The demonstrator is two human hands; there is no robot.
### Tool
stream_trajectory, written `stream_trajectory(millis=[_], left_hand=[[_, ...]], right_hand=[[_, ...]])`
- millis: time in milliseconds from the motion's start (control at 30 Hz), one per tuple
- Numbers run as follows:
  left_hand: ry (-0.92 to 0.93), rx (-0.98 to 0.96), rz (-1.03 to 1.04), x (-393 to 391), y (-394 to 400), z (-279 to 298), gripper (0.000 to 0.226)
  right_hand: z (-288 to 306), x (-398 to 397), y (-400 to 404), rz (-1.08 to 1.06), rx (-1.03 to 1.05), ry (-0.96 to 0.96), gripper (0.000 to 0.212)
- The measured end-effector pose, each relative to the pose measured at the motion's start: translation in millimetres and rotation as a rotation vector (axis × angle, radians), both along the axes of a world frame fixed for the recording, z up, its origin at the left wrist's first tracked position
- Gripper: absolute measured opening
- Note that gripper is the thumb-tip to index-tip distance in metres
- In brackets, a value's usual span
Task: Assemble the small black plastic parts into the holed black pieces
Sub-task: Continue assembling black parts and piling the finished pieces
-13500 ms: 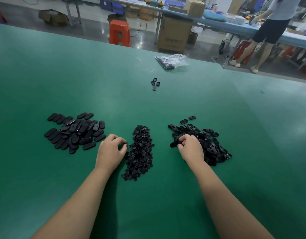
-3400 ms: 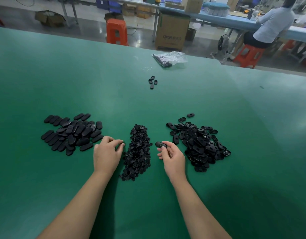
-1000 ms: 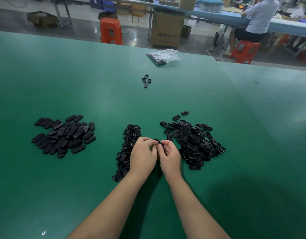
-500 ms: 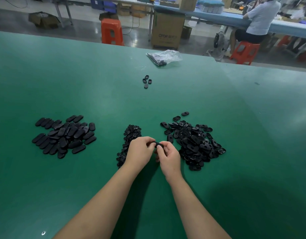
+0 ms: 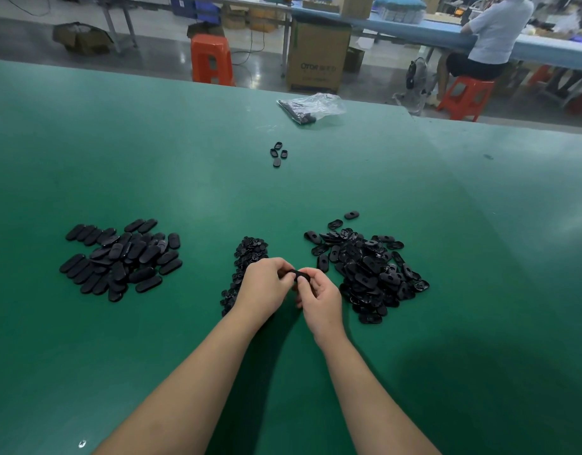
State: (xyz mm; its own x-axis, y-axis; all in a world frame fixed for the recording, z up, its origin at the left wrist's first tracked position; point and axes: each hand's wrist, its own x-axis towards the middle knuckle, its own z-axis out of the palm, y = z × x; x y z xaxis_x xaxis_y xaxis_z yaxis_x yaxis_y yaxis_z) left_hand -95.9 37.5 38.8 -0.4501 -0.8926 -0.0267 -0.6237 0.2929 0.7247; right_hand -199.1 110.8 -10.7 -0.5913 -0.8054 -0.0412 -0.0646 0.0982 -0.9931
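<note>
A worker's left hand (image 5: 266, 287) and right hand (image 5: 319, 298) meet just below the centre of the frame over a green table (image 5: 480, 257), both sets of fingers curled around a single black oval piece (image 5: 299, 276) pinched between them. Whether a small part is already seated in its hole cannot be told; the fingers hide it.

The piece looks like light, stiff moulded plastic with a smooth, slightly glossy skin, so it would likely slip under a loose grip. Holding it by its long edges, as the hands appear to do, leaves the hole free for pressing the insert home. The inserts are tiny and probably best taken with fingertips.

Three heaps lie across the middle of the frame. At left, a pile of solid ovals (image 5: 122, 257), several dozen, too overlapped to count exactly. At centre, partly behind the left hand, a narrow strip of small parts (image 5: 247, 257), far too many and too fine to count. At right, a heap of holed pieces (image 5: 368, 267), again several dozen.

Higher up, centre frame, sit four loose pieces (image 5: 278, 154); beyond them one clear plastic bag (image 5: 311, 108) with dark contents. Across the top: two orange stools (image 5: 212, 59), one cardboard box (image 5: 317, 57) and one seated person (image 5: 490, 37).
</note>
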Motion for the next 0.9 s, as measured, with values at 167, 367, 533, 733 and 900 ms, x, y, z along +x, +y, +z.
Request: stream_trajectory(millis=[167,367,533,733,900], left_hand=[[0.010,-0.002,0.023,-2.2,3.6,-2.9,0.015],[0.031,-0.004,0.044,-5.6,6.5,-5.7,0.016],[0.073,-0.021,0.012,-4.9,8.4,-10.1,0.016],[0.034,-0.145,-0.089,-0.8,9.2,-14.1,0.028],[-0.044,-0.312,-0.166,6.6,6.7,-15.4,0.030]], right_hand=[[-3.8,-0.4,-0.8,-0.016,-0.004,-0.010,0.011],[-6.8,-1.2,-1.0,-0.022,-0.003,0.002,0.011],[-7.4,-0.9,-1.9,-0.044,-0.007,-0.004,0.010],[-7.0,-1.3,-2.4,-0.044,0.008,0.044,0.011],[-2.8,-1.0,-0.7,-0.005,0.012,0.023,0.012]])
